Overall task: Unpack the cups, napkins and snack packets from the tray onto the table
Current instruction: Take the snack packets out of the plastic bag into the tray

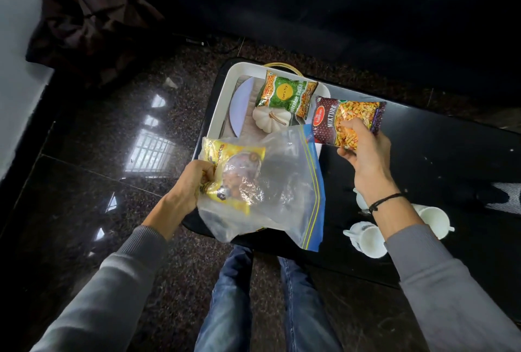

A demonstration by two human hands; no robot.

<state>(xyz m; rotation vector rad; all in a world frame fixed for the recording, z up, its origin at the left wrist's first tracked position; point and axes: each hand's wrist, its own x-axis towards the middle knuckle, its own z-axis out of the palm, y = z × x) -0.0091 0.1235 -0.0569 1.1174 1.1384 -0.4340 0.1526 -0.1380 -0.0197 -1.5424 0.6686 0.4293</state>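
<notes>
Gripping the maroon mixture packet [348,123] by its lower edge, the right hand [363,154] held it above the table [439,154]; light, crinkly, probably slippery. The left hand [189,185] clamped the zip-lock bag [282,182] with a yellow packet [234,174] inside.

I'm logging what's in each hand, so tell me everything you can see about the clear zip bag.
The zip bag is clear, thin, crinkled plastic with a blue zip strip edged in yellow along its right side. It looks limp and mostly empty. A yellow snack packet shows through its left part, inside or behind I cannot tell. The left hand grips both together at the bag's left edge. The bag hangs over the near end of the white tray, hiding that end.
</notes>
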